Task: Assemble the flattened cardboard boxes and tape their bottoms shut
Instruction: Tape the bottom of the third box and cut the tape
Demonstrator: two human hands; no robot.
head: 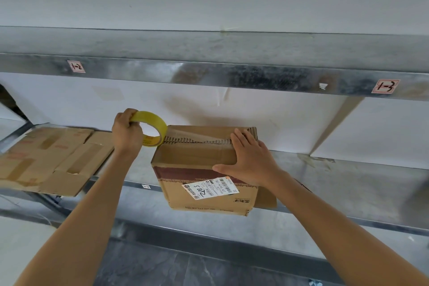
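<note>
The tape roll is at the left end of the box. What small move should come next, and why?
Probably pull the tape roll down over the left edge of the box with the left hand. The roll sits there, a clear strip spans the box top, and the right hand lies flat on it.

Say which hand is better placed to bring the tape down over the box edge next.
Left: the left hand grips the yellow tape roll at the cardboard box's left edge; the right hand lies flat, pressing down on it.
</note>
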